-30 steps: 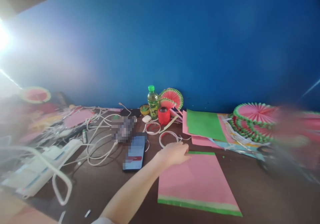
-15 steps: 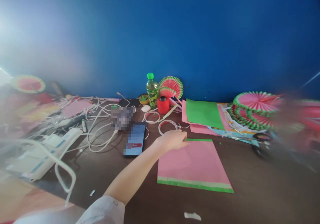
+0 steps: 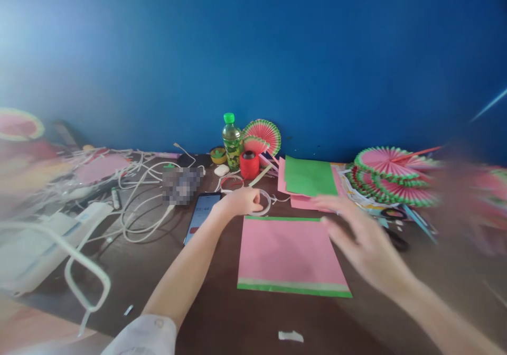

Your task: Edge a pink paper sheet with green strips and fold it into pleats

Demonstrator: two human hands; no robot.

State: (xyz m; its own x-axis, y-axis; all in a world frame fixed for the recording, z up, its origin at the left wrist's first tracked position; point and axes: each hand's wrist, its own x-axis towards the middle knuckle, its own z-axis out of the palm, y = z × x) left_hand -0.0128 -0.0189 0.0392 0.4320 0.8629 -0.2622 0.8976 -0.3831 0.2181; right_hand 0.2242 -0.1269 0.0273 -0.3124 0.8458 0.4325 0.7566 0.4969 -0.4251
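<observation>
A pink paper sheet (image 3: pixel 291 252) with green strips along its far and near edges lies flat on the dark table. Beyond its far left corner, my left hand (image 3: pixel 241 202) has curled fingers at the left rim of a roll of clear tape (image 3: pixel 268 205); part of the roll is hidden behind the hand. My right hand (image 3: pixel 356 239), smeared by motion, hovers over the sheet's right edge with thumb and fingers apart and nothing between them. Black-handled scissors (image 3: pixel 395 213) lie beyond it, partly covered by that hand.
Green sheets (image 3: pixel 311 175) rest on pink ones at the back. Pleated watermelon-like fans (image 3: pixel 388 165) are piled at right. A phone (image 3: pixel 203 212), cables (image 3: pixel 134 212), a bottle (image 3: pixel 232 143) and a red roll (image 3: pixel 249 166) stand or lie left. A white scrap (image 3: pixel 291 336) is near the front.
My left hand has gone from the sheet's far edge leftward to the tape roll. My right hand has come in from the right. The scissors sit differently, and the view has turned slightly right.
</observation>
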